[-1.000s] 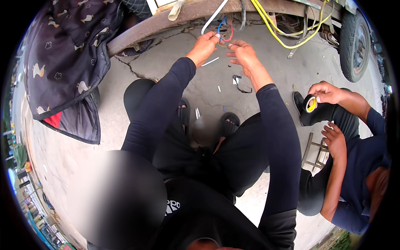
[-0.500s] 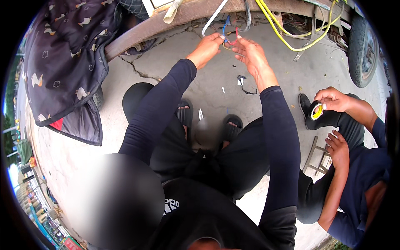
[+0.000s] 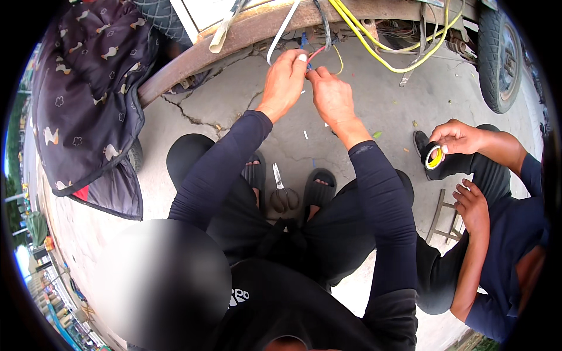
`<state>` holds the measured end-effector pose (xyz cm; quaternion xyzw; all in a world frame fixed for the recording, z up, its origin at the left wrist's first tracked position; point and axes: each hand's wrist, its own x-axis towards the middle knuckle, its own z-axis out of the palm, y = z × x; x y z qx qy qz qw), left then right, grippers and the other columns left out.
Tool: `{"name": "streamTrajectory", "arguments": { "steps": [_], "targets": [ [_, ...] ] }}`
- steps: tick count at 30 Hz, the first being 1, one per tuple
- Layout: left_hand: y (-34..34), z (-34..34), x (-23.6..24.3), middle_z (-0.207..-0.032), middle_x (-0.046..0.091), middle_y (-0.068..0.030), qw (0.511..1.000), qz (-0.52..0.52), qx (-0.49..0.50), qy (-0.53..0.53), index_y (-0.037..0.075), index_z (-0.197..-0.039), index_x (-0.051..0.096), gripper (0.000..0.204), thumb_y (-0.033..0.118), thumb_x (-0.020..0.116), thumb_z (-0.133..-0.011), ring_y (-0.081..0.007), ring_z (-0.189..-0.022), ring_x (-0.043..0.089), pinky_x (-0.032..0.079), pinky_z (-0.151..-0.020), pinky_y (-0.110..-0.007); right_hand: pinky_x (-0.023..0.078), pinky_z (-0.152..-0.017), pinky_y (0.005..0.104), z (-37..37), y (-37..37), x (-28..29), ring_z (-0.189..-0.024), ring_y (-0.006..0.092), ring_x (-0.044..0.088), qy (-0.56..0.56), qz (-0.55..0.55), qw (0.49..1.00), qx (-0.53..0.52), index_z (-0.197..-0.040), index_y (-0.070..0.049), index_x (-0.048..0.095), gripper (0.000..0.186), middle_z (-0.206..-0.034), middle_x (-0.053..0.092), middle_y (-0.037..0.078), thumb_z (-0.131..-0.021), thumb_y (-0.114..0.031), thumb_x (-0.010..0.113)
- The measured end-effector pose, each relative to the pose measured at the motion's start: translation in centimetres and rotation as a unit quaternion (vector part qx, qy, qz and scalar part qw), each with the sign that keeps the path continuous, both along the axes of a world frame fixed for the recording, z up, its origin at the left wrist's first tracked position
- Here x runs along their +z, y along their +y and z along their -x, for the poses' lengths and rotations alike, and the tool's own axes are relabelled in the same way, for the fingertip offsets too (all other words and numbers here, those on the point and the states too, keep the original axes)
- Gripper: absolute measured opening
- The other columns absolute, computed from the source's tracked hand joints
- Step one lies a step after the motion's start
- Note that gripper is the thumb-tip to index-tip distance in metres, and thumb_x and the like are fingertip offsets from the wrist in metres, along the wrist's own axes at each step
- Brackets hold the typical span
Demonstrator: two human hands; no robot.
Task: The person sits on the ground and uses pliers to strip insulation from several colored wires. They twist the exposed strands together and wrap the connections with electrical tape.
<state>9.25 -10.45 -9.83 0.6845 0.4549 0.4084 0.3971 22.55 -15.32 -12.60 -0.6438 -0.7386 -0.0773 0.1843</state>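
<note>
A: What lay furthest left?

B: A padded dark cover [image 3: 88, 99], then a white cable [image 3: 282, 30] hanging above the left hand [image 3: 284, 82].

A: How was that hand set?

B: Thumb and fingers pinched thin wires [image 3: 317, 53], just below the rusty beam [image 3: 254, 30]. Scissors [image 3: 283, 196] lay on the ground between 2 sandals [image 3: 320, 190].

A: And the right hand [image 3: 332, 96]?

B: Its bunched fingertips pinched there too, just beside the left; which strand each gripped, I couldn't tell.

A: Doing it well meant what?

B: In my judgement, gripping near where the strands met, anchoring with 1 hand, and keeping the yellow wire [image 3: 341, 61] clear.

A: Further right?

B: Black tape [image 3: 429, 158] in a co-worker's hand [image 3: 461, 138].
</note>
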Motion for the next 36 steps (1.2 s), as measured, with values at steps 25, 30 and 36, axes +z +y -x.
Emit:
{"name": "streamTrajectory", "arguments": {
  "steps": [25, 30, 36],
  "targets": [
    [-1.0, 4.7, -1.2, -0.105, 0.067, -0.0101, 0.919, 0.280, -0.191, -0.199, 0.008, -0.114, 0.053, 0.021, 0.014, 0.041, -0.097, -0.0171, -0.111, 0.058, 0.036, -0.104, -0.034, 0.050, -0.091, 0.0455, 13.2, -15.2, -17.3, -0.107, 0.0380, 0.063, 0.078, 0.582, 0.809, 0.030, -0.109, -0.003, 0.069, 0.038, -0.112, 0.067, 0.021, -0.086, -0.031, 0.058],
    [-0.5, 4.4, -2.9, -0.112, 0.066, -0.0054, 0.926, 0.258, -0.188, -0.203, 0.007, -0.108, 0.056, 0.017, 0.019, 0.048, -0.100, -0.0138, -0.115, 0.051, 0.034, -0.104, -0.032, 0.051, -0.085, 0.0470, 18.3, -22.3, -24.9, -0.102, 0.0377, 0.064, 0.178, 0.558, 0.809, -0.048, -0.098, -0.002, 0.068, 0.033, -0.106, 0.067, 0.022, -0.082, -0.030, 0.061],
    [-0.3, 5.6, -2.6, -0.109, 0.067, -0.0096, 0.936, 0.273, -0.158, -0.155, 0.006, -0.115, 0.053, 0.030, 0.030, 0.040, -0.103, -0.0187, -0.115, 0.054, 0.035, -0.105, -0.036, 0.051, -0.068, 0.0403, 20.4, -22.3, -27.6, -0.081, 0.0272, 0.066, 0.124, 0.416, 0.900, 0.030, -0.094, -0.005, 0.067, 0.020, -0.090, 0.067, 0.012, -0.091, -0.020, 0.054]
  ]
}}
